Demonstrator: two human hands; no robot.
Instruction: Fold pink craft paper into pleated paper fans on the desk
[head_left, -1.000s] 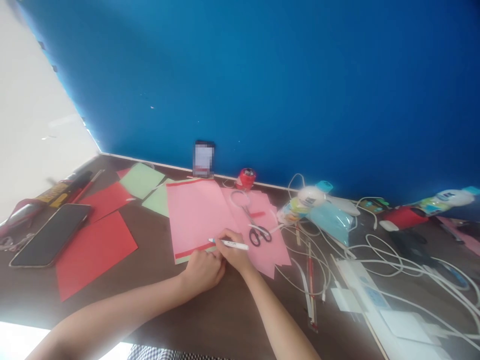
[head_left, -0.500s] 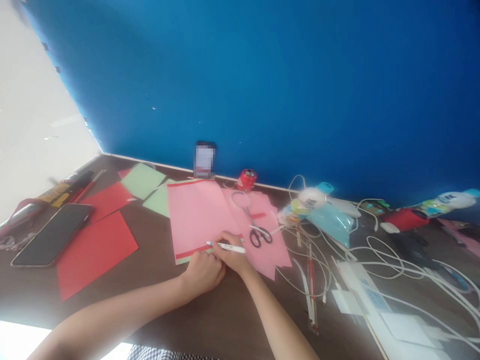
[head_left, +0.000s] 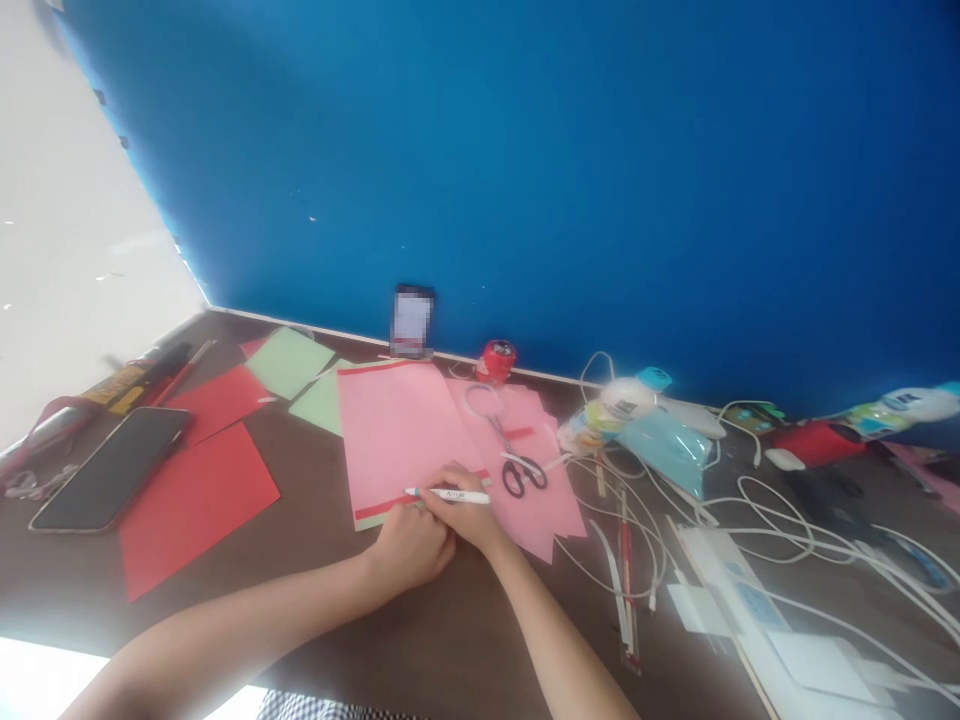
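"White marker [head_left: 454, 496]: where is it?"

"Over the near edge of the pink sheet [head_left: 397, 430], grasped in the right hand [head_left: 465, 512]."

"And the left hand [head_left: 411, 545]?"

"Curled at that same edge, against the right; whether it grips anything, one cannot tell. Scissors [head_left: 517, 464] lie right of the sheet."

My marker [head_left: 463, 496] is white, and my pink sheet [head_left: 397, 430] carries red strips [head_left: 373, 508] along its near and far edges. To the left I have red papers [head_left: 201, 505] and pale green papers [head_left: 291, 363], to the right dark scissors handles [head_left: 524, 480], far off a blue wall [head_left: 480, 160], and nearest me dark-and-white checked cloth [head_left: 300, 706].
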